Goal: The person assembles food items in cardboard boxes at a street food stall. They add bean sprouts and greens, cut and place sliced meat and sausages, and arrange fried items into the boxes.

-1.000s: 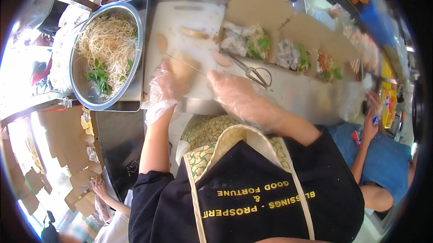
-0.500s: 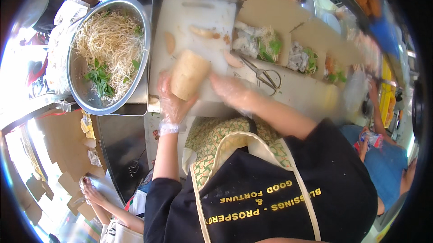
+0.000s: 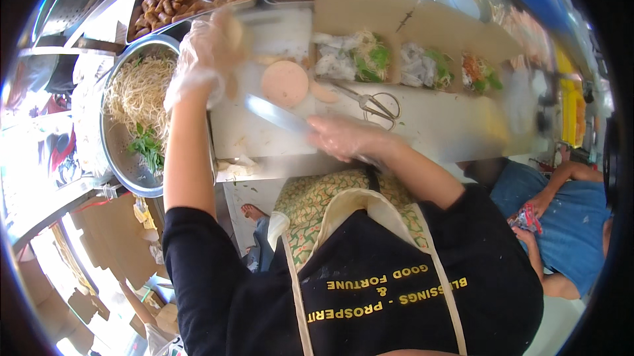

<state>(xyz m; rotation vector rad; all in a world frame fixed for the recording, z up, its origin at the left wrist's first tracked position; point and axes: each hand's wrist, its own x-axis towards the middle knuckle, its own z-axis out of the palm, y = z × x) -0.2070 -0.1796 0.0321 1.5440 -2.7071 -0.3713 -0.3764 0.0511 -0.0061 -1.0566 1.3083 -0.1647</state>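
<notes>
Right hand [image 3: 343, 138]: gloved, closed on a knife [image 3: 274, 113], its blade pointing left over the cutting board [image 3: 231, 128]
Left hand [image 3: 201, 52]: gloved, blurred, at the board's far-left corner; a tan piece [image 3: 233, 31] shows by its fingers, but I cannot tell its grip
Round meat slice [image 3: 284, 83]: flat near the board's right edge
Scissors [image 3: 384, 106]: beyond that edge
Metal basin [image 3: 125, 161]: beside the left edge, holding bean sprouts [image 3: 139, 88]

Knife [image 3: 277, 114] left of scissors [image 3: 364, 100]

Strong white light [image 3: 36, 158] is seen at nine o'clock, brown cardboard [image 3: 109, 237] at eight, a pale worktop [image 3: 432, 115] at two.
</notes>
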